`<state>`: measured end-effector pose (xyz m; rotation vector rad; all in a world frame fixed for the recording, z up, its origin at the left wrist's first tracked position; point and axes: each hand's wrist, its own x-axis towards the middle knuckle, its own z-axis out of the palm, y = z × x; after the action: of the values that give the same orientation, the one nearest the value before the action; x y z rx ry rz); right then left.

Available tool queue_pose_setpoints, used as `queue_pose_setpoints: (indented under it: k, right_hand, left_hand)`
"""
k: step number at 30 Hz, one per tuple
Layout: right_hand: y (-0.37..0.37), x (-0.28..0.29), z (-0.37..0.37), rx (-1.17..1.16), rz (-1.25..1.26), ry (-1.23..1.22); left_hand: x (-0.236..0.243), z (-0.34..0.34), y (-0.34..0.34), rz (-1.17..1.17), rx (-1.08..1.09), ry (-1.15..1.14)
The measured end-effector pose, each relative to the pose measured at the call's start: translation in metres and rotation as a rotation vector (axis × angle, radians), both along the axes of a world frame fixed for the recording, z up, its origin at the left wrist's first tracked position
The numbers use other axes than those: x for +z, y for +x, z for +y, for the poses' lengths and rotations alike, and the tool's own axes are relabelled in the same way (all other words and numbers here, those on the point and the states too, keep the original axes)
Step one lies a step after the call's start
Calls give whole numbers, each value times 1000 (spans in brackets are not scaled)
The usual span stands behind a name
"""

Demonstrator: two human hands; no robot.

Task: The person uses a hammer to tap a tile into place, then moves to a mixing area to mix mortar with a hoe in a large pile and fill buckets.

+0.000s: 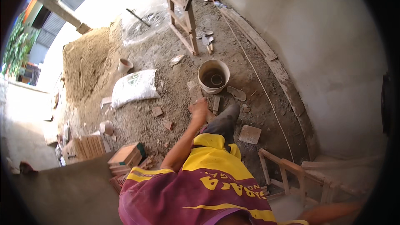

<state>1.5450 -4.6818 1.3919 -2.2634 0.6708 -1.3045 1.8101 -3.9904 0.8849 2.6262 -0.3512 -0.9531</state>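
Observation:
My left arm reaches forward past my knee, and my left hand (199, 109) is low over the ground with its fingers curled. What they close on, if anything, I cannot make out. Just beyond the fingers is a flat greyish block (194, 90); whether the hand touches it is unclear. A pale bucket (213, 76), dark inside with a ring shape at its bottom, stands ahead of the hand. Beside the bucket lie a narrow grey block (216, 103) and a sandal (236, 93). At the lower right only my right forearm (331, 212) shows; its hand is out of sight.
A white sack (135, 88) and a sand heap (91, 60) lie to the left. Trowels (207, 41) rest near a wooden frame (183, 16). A string (254, 71) runs along planks (285, 83) by the right wall. Stacked tiles (126, 156) and a wooden frame (298, 175) are near me.

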Motion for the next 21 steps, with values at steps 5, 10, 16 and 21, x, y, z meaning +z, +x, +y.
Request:
queue_pose_setpoints:
  k: [5,10,16,21]
  right_hand:
    - [-13,-364,108,50,640,849]
    - [51,-526,371,348,1502,1243]
    - [252,-614,553,1381,1556,497]
    - [408,-579,641,768,1602,857]
  left_hand:
    - [-61,304,-173,260,1025,363]
    - [-55,392,-261,381,1378,354]
    - [-127,392,-205,159,1435,60]
    - [-116,417,-153,384,1483,-138]
